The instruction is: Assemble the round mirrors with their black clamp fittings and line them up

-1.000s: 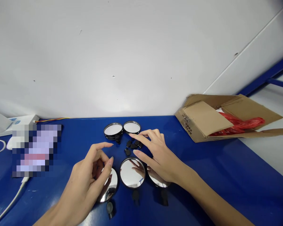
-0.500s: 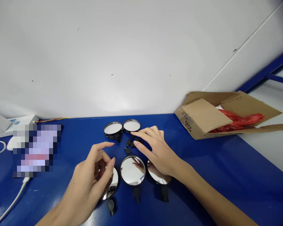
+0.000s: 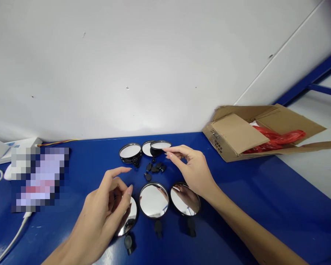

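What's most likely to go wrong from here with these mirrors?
The right hand has its fingertips at the rim of a tilted round mirror above the small black parts; a slip could drop it onto them and scatter them. The left hand hovers close over another round mirror, so a knock or smudge seems possible.

View: one camera worn on the person's head, looking out from above and behind the hands.
Facing: forward and down over a blue counter [image 3: 226,184], with a white wall [image 3: 154,66] filling the upper half of the frame.
Nearness: close above the left hand [image 3: 99,217] and right hand [image 3: 194,171], forearms entering from the bottom edge.
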`<state>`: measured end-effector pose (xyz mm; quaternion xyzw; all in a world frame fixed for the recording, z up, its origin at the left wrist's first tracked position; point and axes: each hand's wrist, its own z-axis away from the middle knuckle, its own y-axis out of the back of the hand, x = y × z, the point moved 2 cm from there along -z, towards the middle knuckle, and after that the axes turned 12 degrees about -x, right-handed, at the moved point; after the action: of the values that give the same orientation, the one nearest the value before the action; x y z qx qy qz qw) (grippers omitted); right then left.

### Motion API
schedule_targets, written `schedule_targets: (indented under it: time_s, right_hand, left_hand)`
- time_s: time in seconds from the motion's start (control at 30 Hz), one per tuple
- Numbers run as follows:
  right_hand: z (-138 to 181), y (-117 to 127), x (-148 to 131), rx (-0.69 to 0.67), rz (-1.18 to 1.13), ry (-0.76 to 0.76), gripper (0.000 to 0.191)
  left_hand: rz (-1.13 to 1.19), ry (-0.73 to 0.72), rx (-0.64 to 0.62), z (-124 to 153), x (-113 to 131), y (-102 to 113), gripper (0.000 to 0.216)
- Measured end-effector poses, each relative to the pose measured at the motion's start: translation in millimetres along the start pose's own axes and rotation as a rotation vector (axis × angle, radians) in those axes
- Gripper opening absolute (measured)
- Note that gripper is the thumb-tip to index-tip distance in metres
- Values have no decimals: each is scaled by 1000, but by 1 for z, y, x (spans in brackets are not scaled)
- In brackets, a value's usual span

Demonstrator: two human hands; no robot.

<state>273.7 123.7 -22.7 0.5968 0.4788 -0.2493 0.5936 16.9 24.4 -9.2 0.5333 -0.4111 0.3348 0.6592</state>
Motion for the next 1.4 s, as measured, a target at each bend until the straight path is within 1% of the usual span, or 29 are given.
schedule_targets:
  time_s: [0.2, 0.27, 0.37, 0.43, 0.5, 0.57, 0.67, 0.77, 0.83, 0.87, 0.9, 0.97, 1.03, 1.07, 1.1, 1.2, 1.3, 1.4]
  right_hand:
    - [4, 2, -4, 89, -107, 51, 18]
    - [8, 3, -10, 81, -161, 104, 15]
    - [13, 3, -24, -22, -235, 215, 11]
    - [18, 1, -33, -129, -246, 295, 14]
    - [23, -3, -41, -228, -211, 387, 19]
    - [29, -8, -45, -293, -158, 467, 23]
    - [36, -15, -47, -342, -108, 521, 25]
    - [41, -20, -47, -430, -138, 498, 27]
    - [42, -20, -48, -491, -193, 467, 35]
    - [42, -18, -48, -499, -210, 440, 41]
    - [40, -16, -47, -477, -212, 404, 46]
    - [35, -10, -41, -352, -159, 297, 46]
    - [28, -2, -32, -202, -41, 188, 34]
    - [25, 1, -28, -152, 29, 157, 27]
    - [22, 4, -23, -135, 98, 143, 21]
    - [15, 7, -12, -186, 221, 159, 16]
    - [13, 7, -6, -257, 292, 178, 21]
    - [13, 4, -3, -302, 370, 194, 26]
  left_hand:
    - [-43, 16, 19, 0, -2, 5, 32]
    - [-16, 31, 18, 0, 0, 5, 36]
    - [109, 45, 2, 2, 5, 2, 57]
    - [212, 39, -23, 3, 7, -2, 75]
    - [311, 27, -55, 4, 6, -6, 88]
    - [386, 24, -60, 4, 4, -8, 94]
    - [408, 34, -32, 5, 4, -7, 91]
    - [354, 40, 1, 5, 11, -6, 80]
    - [329, 34, 41, 6, 15, -5, 72]
    - [312, 33, 65, 6, 17, -4, 70]
    - [291, 34, 88, 5, 17, -3, 68]
    - [250, 33, 124, 3, 13, 0, 65]
    - [213, 18, 131, -2, 6, 5, 66]
    - [198, 4, 128, -4, 1, 7, 67]
    - [178, -13, 125, -7, -4, 10, 69]
    - [104, -41, 148, -11, -15, 15, 70]
    - [43, -45, 191, -11, -18, 17, 69]
    - [32, -41, 193, -10, -18, 16, 69]
